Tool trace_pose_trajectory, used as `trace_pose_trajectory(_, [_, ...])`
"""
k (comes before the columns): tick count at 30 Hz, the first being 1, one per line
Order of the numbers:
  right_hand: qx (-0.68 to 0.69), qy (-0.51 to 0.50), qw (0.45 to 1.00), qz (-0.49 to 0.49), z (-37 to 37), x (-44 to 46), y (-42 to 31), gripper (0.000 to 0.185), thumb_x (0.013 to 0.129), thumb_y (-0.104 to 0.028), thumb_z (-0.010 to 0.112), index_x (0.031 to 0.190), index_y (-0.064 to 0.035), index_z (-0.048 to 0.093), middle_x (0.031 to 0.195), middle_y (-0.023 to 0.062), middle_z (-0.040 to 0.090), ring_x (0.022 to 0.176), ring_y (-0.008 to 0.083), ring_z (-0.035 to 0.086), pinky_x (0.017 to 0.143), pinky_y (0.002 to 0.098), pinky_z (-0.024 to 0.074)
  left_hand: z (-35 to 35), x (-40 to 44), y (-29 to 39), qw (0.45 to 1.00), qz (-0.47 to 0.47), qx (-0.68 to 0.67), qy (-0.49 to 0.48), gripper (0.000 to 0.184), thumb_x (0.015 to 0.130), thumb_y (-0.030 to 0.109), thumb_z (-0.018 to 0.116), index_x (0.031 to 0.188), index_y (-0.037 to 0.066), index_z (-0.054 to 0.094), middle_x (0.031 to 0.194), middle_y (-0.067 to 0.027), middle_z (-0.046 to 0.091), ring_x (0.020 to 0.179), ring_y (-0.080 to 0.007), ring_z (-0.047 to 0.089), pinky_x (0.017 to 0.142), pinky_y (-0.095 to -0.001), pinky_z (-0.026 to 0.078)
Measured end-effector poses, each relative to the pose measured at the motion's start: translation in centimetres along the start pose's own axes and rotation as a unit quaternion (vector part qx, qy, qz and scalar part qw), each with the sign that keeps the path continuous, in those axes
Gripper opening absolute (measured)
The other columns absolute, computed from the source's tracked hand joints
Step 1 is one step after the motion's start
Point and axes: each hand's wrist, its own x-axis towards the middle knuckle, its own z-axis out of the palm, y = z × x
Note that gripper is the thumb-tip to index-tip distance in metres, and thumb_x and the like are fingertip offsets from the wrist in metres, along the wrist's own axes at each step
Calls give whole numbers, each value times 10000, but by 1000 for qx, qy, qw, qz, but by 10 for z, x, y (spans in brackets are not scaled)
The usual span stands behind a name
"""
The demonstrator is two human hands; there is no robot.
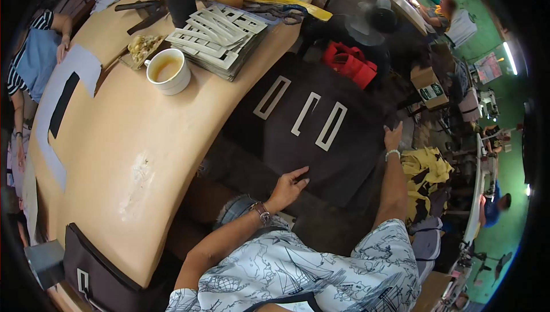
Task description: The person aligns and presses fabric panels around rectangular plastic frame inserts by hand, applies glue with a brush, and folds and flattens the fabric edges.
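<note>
- Head cam: dark fabric [289, 148] is off the table [143, 140], just past the long edge on my side, three pale pieces [337, 129] showing on it.
- Left hand [288, 189]'s at the near edge, thumb and finger slightly apart; can't tell if it's pinching. Right hand [393, 137]'s at the opposite edge, grip unclear too.
- Imo I'm steadying the fabric; shifting it calls for both edges held taut.
</note>
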Motion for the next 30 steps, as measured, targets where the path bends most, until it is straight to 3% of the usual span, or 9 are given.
trace_pose_trajectory(1, [-14,4,1000,5,2,1,7,744,811,-92,640,1404,19,204,1381,269,337,1248,369,398,1020,400,346,3,1,-1,1000,-26,-17,0,392,845,44,585,1235,58,549,682,74,479,559,-11,389,499,-175,349])
trace_pose_trajectory(4, [-37,4,999,13,10,11,23,776,809,-126,651,1407,22,180,1377,272,339,1252,382,385,1021,409,341,-1,22,-27,991,81,-40,100,336,833,39,580,1169,47,599,622,62,477,545,-22,385,494,-191,358])
trace_pose_trajectory(7, [-23,24,999,-17,10,27,20,750,820,-137,642,1402,14,193,1282,302,439,1226,402,411,1004,402,354,-2,26,-29,996,39,-7,81,343,808,28,605,1150,52,609,771,-24,559,565,-58,449,536,-224,410])
trace_pose_trajectory(10, [15,12,999,42,-1,28,6,784,833,-239,631,1405,30,167,1321,314,386,1241,401,390,1020,410,331,6,16,-10,997,24,56,38,366,792,24,617,1157,53,602,874,-83,587,584,-89,495,570,-250,446])
trace_pose_trajectory(13, [-60,4,997,57,-3,-3,14,833,838,-315,616,1411,41,129,1369,310,318,1256,394,372,1038,409,309,8,16,-5,996,22,80,24,381,785,29,623,1164,56,595,944,-124,604,609,-113,529,612,-263,475])
trace_pose_trajectory(17, [9,-57,994,93,-12,-74,28,822,835,-200,631,1417,40,101,1391,315,272,1248,402,381,1033,400,324,5,19,-15,991,69,104,50,398,775,30,627,1170,55,589,1001,-172,613,651,-141,574,697,-275,498])
trace_pose_trajectory(21, [15,4,999,46,-29,-95,23,743,854,-92,589,1422,14,121,1376,319,299,1210,410,424,1010,408,353,6,17,-20,985,106,134,35,408,767,22,626,1173,45,582,961,-206,617,697,-180,607,805,-297,485])
trace_pose_trajectory(26, [-56,15,997,45,-27,-90,37,723,852,-108,596,1418,6,161,1299,296,423,1139,400,484,958,407,386,7,15,-20,982,117,141,32,414,763,20,625,1174,32,577,901,-220,626,727,-198,621,868,-306,462])
trace_pose_trajectory(30, [-64,39,997,13,-6,-93,48,721,849,-126,605,1418,-5,179,1235,278,495,1096,383,517,924,407,402,0,17,-19,980,108,162,32,425,774,29,624,1195,34,562,930,-217,638,720,-187,624,834,-305,474])
